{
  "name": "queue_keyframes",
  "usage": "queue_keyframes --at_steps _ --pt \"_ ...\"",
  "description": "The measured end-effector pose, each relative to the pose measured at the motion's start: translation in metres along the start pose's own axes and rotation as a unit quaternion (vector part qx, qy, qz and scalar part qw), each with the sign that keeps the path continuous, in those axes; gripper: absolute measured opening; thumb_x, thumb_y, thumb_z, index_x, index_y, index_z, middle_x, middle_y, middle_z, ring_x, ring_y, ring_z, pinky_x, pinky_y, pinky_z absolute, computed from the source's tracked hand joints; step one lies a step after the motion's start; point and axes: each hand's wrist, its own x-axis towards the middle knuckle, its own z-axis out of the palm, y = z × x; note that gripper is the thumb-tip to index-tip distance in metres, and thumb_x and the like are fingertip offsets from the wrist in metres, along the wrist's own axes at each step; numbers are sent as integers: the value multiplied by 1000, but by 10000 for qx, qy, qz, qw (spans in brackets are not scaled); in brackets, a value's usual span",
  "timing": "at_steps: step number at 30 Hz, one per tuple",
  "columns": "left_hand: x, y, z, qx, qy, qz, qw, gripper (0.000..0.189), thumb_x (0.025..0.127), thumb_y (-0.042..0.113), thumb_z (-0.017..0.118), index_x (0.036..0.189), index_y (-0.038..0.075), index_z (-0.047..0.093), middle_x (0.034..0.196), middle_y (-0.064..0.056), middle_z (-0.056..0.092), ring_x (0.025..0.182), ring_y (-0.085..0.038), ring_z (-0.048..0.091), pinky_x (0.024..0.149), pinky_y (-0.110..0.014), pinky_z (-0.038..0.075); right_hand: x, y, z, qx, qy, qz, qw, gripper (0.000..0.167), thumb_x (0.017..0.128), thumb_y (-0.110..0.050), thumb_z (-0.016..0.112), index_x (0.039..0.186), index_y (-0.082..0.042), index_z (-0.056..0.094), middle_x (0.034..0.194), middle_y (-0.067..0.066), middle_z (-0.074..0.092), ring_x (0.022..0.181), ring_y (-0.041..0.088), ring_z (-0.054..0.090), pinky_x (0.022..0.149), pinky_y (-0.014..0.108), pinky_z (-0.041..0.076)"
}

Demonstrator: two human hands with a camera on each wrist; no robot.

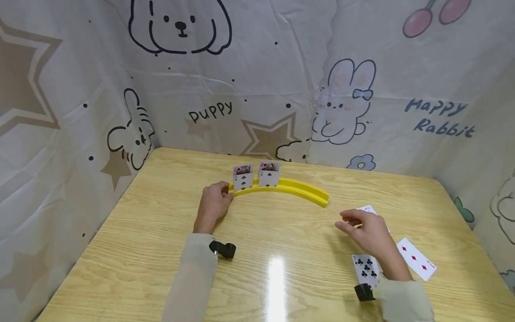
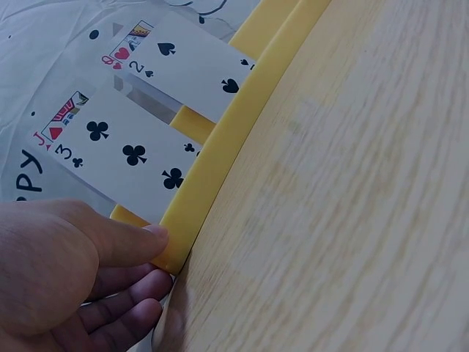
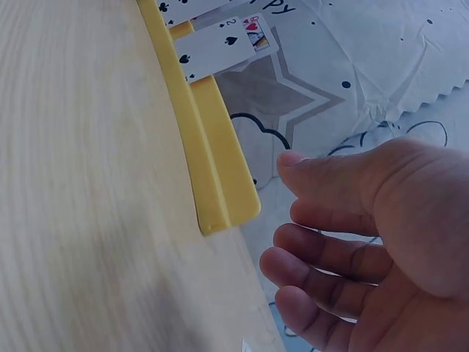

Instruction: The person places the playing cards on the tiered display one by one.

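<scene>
A curved yellow card holder (image 1: 299,187) stands on the table. My left hand (image 1: 214,202) pinches its left end, thumb (image 2: 135,246) on the front side. Upright in the slot are a three of clubs (image 2: 121,150) with a red jack behind it, and a two of spades (image 3: 212,51) with a queen of hearts (image 3: 256,33) behind it. My right hand (image 1: 368,230) hovers right of the holder's other end, fingers loosely bent and holding nothing. Under and beside it lie a partly hidden card (image 1: 368,209), a seven of clubs (image 1: 365,269) and a three of diamonds (image 1: 416,259).
The wooden table (image 1: 153,268) backs onto a printed cloth (image 1: 257,80) with cartoon animals, which also hangs along the left and right sides. Light reflects off the tabletop between the forearms. A black wrist camera (image 1: 223,249) sits on the left wrist, another (image 1: 365,292) on the right.
</scene>
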Motion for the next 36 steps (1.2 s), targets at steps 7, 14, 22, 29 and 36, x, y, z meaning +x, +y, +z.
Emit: queue_keyframes --at_steps 7,14,22,29,36 --pt "0 0 0 22 4 17 10000 35 94 13 71 127 -1 66 106 -13 69 92 -21 61 81 -36 53 -12 10 1 -123 22 175 9998 36 91 -19 75 117 5 68 100 10 70 90 25 64 71 37 50" --pt "0 0 0 -32 -14 -28 10000 36 94 13 72 127 -1 66 107 -13 69 93 -22 62 81 -36 53 -23 18 -1 -227 36 337 9992 38 91 -21 76 117 5 69 101 11 71 89 24 64 72 37 50" --pt "0 0 0 -47 5 44 10000 35 94 12 71 126 -1 66 107 -14 69 94 -22 63 81 -37 54 -33 27 -5 -290 -168 582 9977 43 92 -27 75 118 6 68 97 6 70 87 23 63 66 33 48" --pt "0 -1 0 -47 5 2 10000 35 94 13 71 127 -1 66 107 -13 69 95 -22 64 82 -37 54 -39 34 -6 -283 -158 646 9974 45 91 -28 76 119 7 67 96 4 69 86 21 64 65 29 49" --pt "0 0 0 -47 28 23 10000 35 94 12 72 126 -1 66 106 -14 69 94 -22 64 81 -37 55 -44 38 -8 -379 -170 767 9962 44 90 -27 77 116 7 68 98 8 71 86 22 65 66 32 49"
